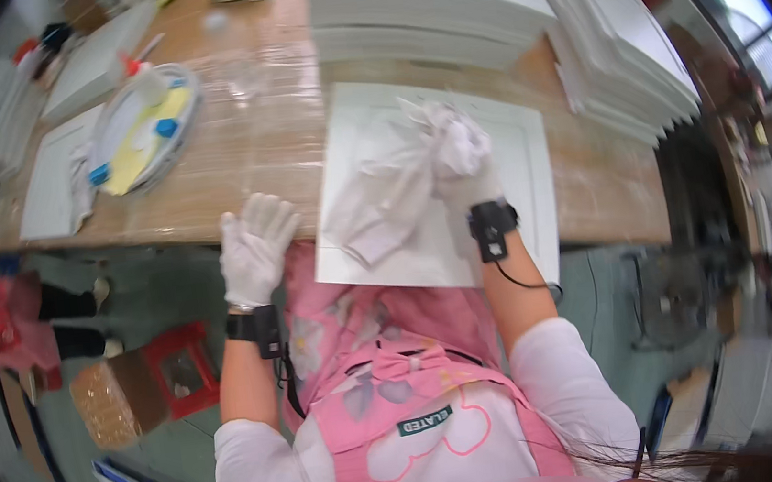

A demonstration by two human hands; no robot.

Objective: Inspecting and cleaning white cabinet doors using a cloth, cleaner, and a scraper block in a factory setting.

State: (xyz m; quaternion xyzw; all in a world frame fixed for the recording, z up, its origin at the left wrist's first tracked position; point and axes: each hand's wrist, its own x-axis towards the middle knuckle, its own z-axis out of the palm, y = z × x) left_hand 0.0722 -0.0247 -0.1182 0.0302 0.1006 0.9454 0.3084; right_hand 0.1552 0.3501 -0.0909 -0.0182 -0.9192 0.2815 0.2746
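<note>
A white panel [431, 255] with a raised or grooved border lies on the wooden table, overhanging its front edge towards me. On it my gloved right hand [460, 150] is closed on a crumpled white cloth [387, 207], which spreads out to the left across the panel. My left hand [258, 242], in a white glove, is held at the table's front edge, left of the panel. Its fingers are stretched out and it holds nothing. A black device is strapped to each wrist.
Stacks of white panels stand at the back [425, 5] and the right [618, 49]. To the left, a round tray [130, 137] holds a white bottle with a red top [147, 82], a yellow cloth and blue-capped items. Another person [19, 315] stands far left, near a cardboard box [116, 399].
</note>
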